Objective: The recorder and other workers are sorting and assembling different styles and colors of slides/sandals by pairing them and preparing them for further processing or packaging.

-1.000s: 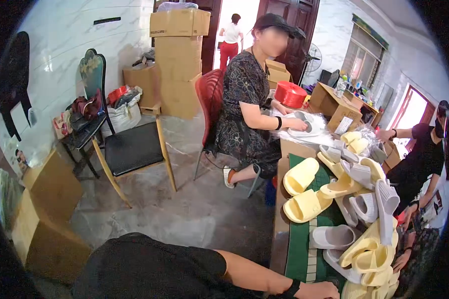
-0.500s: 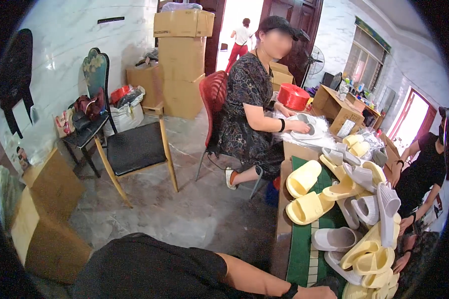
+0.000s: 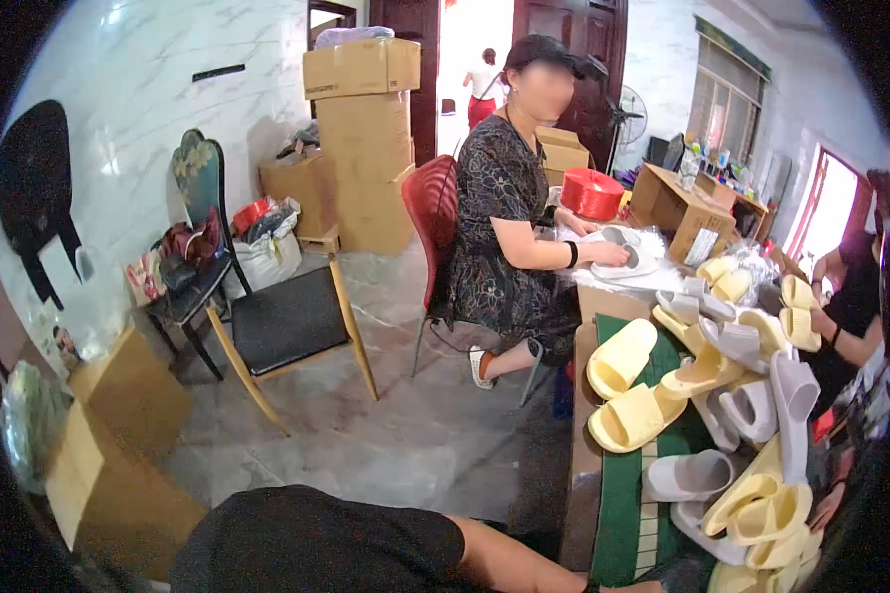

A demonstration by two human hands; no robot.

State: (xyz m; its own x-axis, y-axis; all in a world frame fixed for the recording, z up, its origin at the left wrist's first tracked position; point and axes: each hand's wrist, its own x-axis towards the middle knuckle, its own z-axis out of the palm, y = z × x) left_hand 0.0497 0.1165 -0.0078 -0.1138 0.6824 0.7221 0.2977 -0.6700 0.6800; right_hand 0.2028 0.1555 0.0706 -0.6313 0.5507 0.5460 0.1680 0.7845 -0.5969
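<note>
slippers in pale yellow and pale grey, with broad single straps, lie heaped at right on a dark green mat with a pale ladder-like stripe. the left hand, at the near edge by that stripe, is mostly cut off, so i cannot tell how its fingers stand; the right is out of view. farther off, a seated person in black patterned clothing rests one hand on another pale slipper.
</note>
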